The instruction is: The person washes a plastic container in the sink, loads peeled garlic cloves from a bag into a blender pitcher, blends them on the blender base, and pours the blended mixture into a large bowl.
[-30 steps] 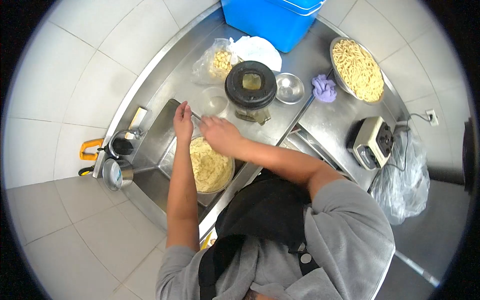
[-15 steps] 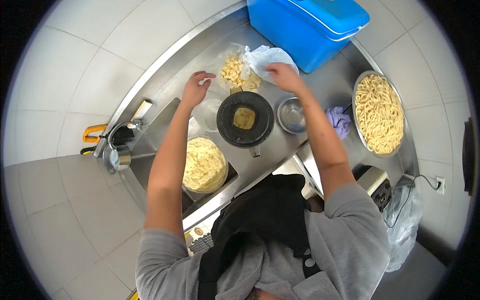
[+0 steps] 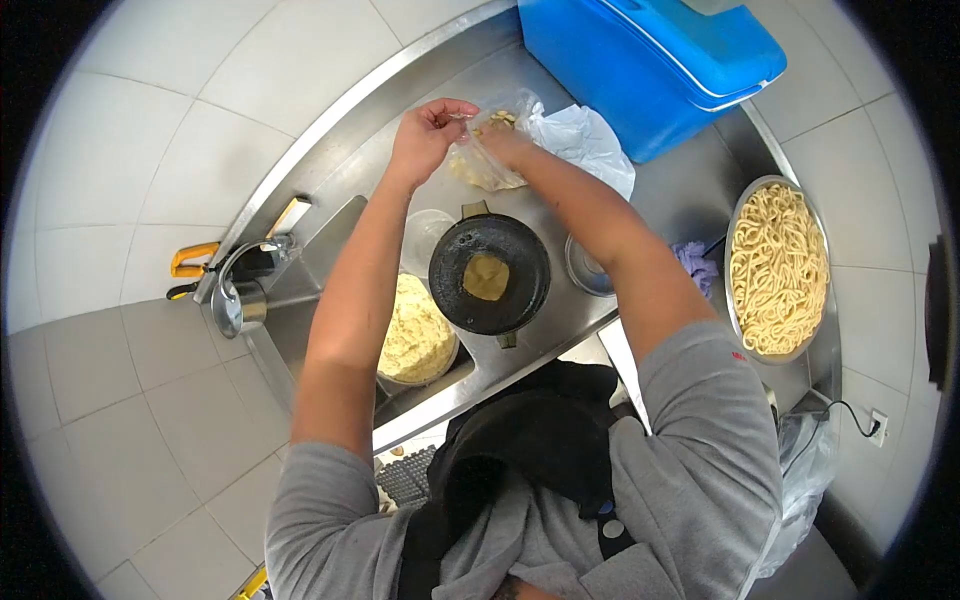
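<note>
My left hand [image 3: 425, 138] pinches the edge of a clear plastic bag [image 3: 488, 168] at the back of the steel counter. Pale yellow pieces lie in the bag. My right hand [image 3: 505, 145] reaches into its mouth, and its fingers are hidden by the plastic. Nearer to me stands a blender jar with a black lid [image 3: 490, 300]. A clear bowl [image 3: 428, 236] sits left of the jar. Below it, a bowl of crumbly yellow dough [image 3: 415, 335] rests at the sink. White plastic [image 3: 590, 145] lies right of the bag.
A blue cooler [image 3: 640, 75] stands at the back. On the right are a large bowl of thick noodles [image 3: 779, 270], a purple cloth [image 3: 694, 266] and a metal bowl [image 3: 588, 270] partly under my right arm. A metal pot [image 3: 238, 308] hangs over the sink's left edge.
Both hands have moved from above the dough bowl to the plastic bag. My left hand has taken hold of its edge and my right hand has gone into it. The view has shifted.
</note>
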Available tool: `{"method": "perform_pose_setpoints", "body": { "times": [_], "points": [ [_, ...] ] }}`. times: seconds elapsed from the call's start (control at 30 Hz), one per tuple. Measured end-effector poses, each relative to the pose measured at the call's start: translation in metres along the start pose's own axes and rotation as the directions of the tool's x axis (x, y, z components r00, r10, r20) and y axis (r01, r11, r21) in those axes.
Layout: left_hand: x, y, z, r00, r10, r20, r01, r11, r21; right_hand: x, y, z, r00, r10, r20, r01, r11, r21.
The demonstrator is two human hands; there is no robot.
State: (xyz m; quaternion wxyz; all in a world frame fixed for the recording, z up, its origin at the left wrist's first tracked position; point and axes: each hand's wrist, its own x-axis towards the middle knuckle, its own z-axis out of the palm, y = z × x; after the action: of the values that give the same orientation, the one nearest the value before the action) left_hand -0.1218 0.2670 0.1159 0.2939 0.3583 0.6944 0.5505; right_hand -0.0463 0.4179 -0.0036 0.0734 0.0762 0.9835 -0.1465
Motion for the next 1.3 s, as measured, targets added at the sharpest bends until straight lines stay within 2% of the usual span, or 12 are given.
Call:
{"method": "perform_pose_setpoints", "body": {
  "times": [0.07, 0.13, 0.37, 0.47, 0.5, 0.53, 0.7, 0.8, 0.87, 1.0, 1.1, 1.3],
  "points": [
    [0.0, -0.002, -0.003, 1.0, 0.006, 0.006, -0.006, 1.0, -0.016, 0.016, 0.026, 0.036, 0.997, -0.036, 0.064, 0.037, 0.999, -0.022],
    [0.007, -0.023, -0.019, 0.948, -0.318, -0.018, 0.317, 0.936, 0.154, 0.018, 0.038, 0.043, 0.99, -0.076, 0.12, 0.082, 0.996, -0.043],
    [0.014, -0.093, -0.032, 0.976, -0.16, -0.151, 0.203, 0.388, 0.899, -0.006, 0.012, 0.022, 0.988, 0.077, 0.137, -0.08, 0.997, 0.017],
    [0.021, -0.072, -0.034, 0.906, -0.422, 0.034, 0.253, 0.604, 0.756, -0.021, 0.003, 0.035, 0.992, 0.07, -0.108, -0.064, 0.996, 0.055],
    [0.016, -0.057, -0.024, 0.851, -0.525, 0.028, 0.519, 0.847, 0.114, -0.023, 0.002, 0.044, 0.971, 0.094, -0.219, -0.092, 0.996, 0.022],
    [0.013, -0.047, -0.016, 0.795, -0.599, 0.099, 0.534, 0.613, -0.583, -0.019, 0.005, 0.052, 0.971, 0.096, -0.219, -0.092, 0.995, 0.026],
    [0.026, -0.087, -0.036, 0.871, -0.388, 0.301, 0.484, 0.574, -0.66, -0.008, 0.012, 0.055, 0.973, 0.091, -0.212, -0.071, 0.992, 0.103],
    [-0.001, -0.049, -0.023, 0.908, -0.418, 0.015, 0.409, 0.882, -0.235, -0.021, 0.013, 0.044, 0.947, 0.13, -0.294, -0.125, 0.992, 0.035],
    [-0.018, -0.027, -0.021, 0.987, -0.116, -0.11, 0.159, 0.773, 0.614, -0.021, 0.009, 0.04, 0.954, 0.144, -0.264, -0.148, 0.989, 0.002],
    [-0.097, 0.088, -0.009, 0.981, 0.164, 0.101, -0.192, 0.88, 0.434, -0.017, 0.009, 0.041, 0.957, 0.172, -0.234, -0.17, 0.985, 0.027],
    [-0.179, 0.137, 0.015, 0.891, 0.242, 0.384, -0.434, 0.699, 0.568, -0.004, 0.013, 0.051, 0.946, 0.261, -0.193, -0.241, 0.963, 0.123],
    [-0.225, 0.117, 0.044, 0.904, 0.216, 0.369, -0.425, 0.557, 0.714, 0.015, 0.021, 0.047, 0.946, 0.312, -0.083, -0.3, 0.945, 0.131]
  ]
}}
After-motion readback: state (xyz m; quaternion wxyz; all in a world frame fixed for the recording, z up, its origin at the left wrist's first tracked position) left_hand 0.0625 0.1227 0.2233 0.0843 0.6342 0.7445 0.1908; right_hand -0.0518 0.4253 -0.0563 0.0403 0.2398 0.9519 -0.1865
